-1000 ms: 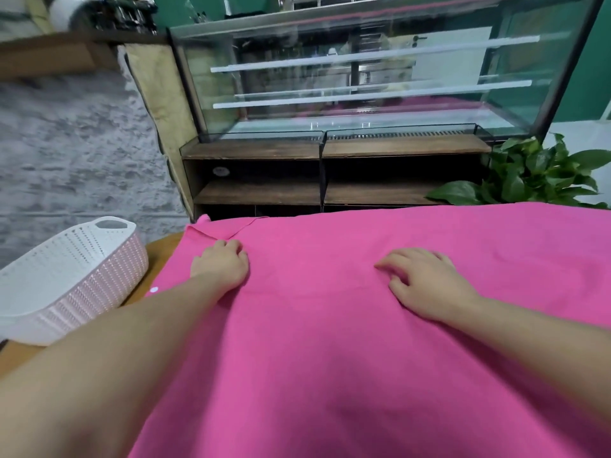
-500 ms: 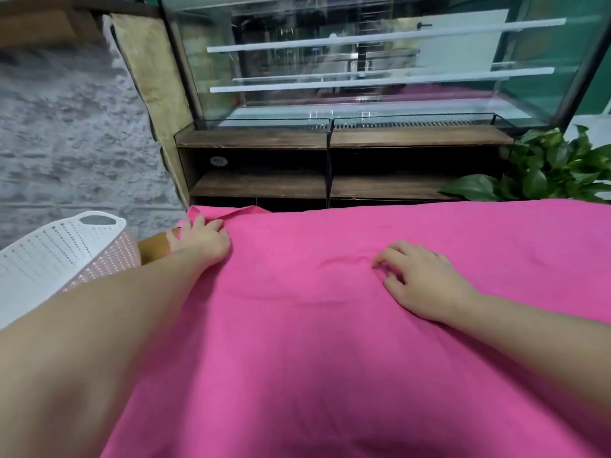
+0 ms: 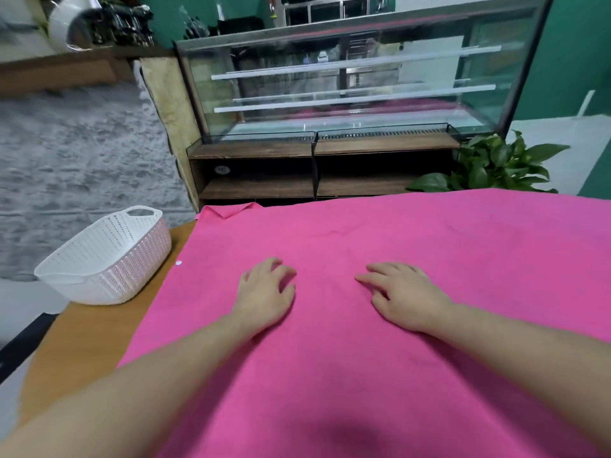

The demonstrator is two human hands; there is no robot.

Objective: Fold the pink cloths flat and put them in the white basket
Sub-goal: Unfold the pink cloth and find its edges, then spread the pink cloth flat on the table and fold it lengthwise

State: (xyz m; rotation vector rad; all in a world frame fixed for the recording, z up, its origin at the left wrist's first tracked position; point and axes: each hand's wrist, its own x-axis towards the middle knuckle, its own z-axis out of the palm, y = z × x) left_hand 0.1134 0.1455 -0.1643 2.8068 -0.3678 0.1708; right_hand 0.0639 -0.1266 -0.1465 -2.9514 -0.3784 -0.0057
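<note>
A large pink cloth (image 3: 413, 246) lies spread over most of the wooden table (image 3: 89, 332), with its far left corner folded over (image 3: 228, 210). My left hand (image 3: 266, 294) rests palm down on the cloth near its middle, fingers loosely spread. My right hand (image 3: 401, 294) lies flat on the cloth a short way to the right of it. Neither hand grips the fabric. The white perforated basket (image 3: 109, 256) stands on the table's left side, beside the cloth's left edge, and looks empty.
Beyond the table's far edge stands a glass display case (image 3: 347, 87) on dark wooden shelves (image 3: 258, 190). A green leafy plant (image 3: 492, 166) is at the back right. A grey rug (image 3: 76, 166) covers the floor to the left.
My left hand has left the cloth's far left corner and come back to the middle, close to my right hand. The view has tilted down and right; the basket shows fully.
</note>
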